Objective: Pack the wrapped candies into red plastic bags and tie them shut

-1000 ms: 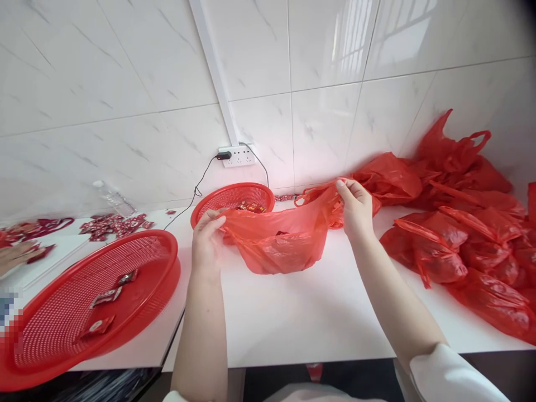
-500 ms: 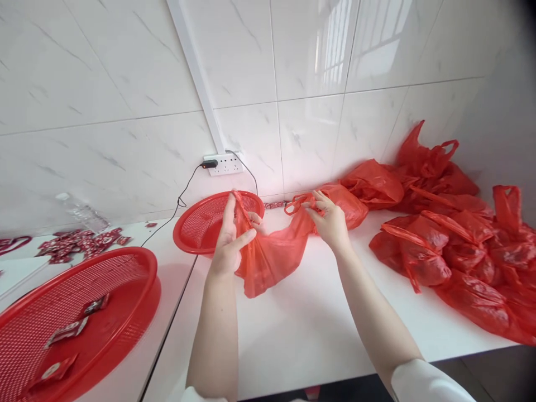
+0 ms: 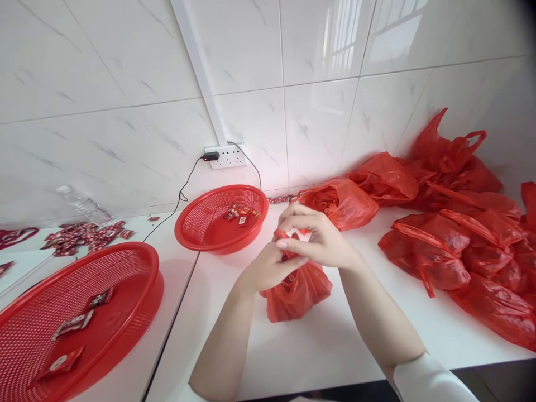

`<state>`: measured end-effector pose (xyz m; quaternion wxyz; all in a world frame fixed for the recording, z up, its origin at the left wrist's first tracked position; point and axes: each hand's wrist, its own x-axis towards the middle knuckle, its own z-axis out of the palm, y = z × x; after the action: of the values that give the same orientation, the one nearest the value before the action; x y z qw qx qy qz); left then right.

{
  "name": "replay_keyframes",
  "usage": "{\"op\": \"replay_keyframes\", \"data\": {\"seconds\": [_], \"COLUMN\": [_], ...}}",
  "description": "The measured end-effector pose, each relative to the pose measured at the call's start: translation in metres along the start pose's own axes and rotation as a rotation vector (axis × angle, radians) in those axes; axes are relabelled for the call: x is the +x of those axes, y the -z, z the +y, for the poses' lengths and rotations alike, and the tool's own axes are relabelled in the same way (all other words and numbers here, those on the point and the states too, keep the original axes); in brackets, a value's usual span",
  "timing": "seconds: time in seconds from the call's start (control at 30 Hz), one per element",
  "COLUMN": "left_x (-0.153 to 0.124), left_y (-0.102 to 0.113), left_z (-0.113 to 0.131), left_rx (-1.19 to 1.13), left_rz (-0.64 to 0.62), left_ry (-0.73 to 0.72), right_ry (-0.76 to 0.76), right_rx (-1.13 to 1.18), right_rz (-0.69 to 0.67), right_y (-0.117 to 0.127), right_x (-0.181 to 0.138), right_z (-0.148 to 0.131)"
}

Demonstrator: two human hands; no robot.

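Observation:
A red plastic bag (image 3: 295,296) rests on the white table in front of me, its top gathered upward. My left hand (image 3: 268,265) is closed around the gathered top of the bag from the left. From the right, my right hand (image 3: 318,234) reaches over it, fingers curled and pinching the handles between thumb and fingertips. The two hands touch or overlap, so part of the bag's top is hidden. Just behind my right hand lies another red plastic bag (image 3: 345,204), slumped on the table.
Several filled red bags (image 3: 435,251) crowd the right side. A small red basket (image 3: 221,243) with small packets stands near the wall; a larger red basket (image 3: 142,307) is at left. Loose packets (image 3: 84,237), a clear bottle (image 3: 87,206) and a power strip (image 3: 226,157) lie behind.
My hands were apart, stretching the bag between them. Now they have come together over it, and the bag sits lower with its top bunched up. The small packets in the far basket have come into view.

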<state>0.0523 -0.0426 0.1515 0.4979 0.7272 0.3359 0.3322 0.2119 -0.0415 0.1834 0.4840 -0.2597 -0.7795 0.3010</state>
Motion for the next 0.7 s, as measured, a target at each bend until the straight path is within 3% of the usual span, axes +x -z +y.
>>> {"op": "replay_keyframes", "data": {"seconds": [0.13, 0.27, 0.33, 0.47, 0.6, 0.7], "left_x": [0.005, 0.006, 0.006, 0.005, 0.009, 0.010], "left_y": [-0.001, 0.003, 0.004, 0.009, 0.016, 0.020], "left_z": [-0.002, -0.007, -0.008, -0.008, -0.005, -0.005], "left_rx": [-0.210, -0.256, -0.242, -0.363, -0.596, -0.750], "left_rz": [-0.003, -0.020, -0.012, 0.078, 0.004, -0.034], "left_ry": [0.126, 0.143, 0.148, 0.212, 0.263, 0.265], "right_ry": [-0.043, -0.168, -0.189, -0.216, -0.136, 0.007], "right_rx": [0.120, 0.126, 0.112, 0.069, 0.189, 0.398], "right_rz": [0.055, -0.071, -0.061, 0.130, 0.408, 0.409], "right_y": [0.012, 0.017, 0.018, 0.028, 0.036, 0.033], "right_x": [-0.009, -0.020, -0.022, -0.024, -0.024, -0.027], "right_z": [0.015, 0.032, 0.037, 0.045, 0.047, 0.038]}}
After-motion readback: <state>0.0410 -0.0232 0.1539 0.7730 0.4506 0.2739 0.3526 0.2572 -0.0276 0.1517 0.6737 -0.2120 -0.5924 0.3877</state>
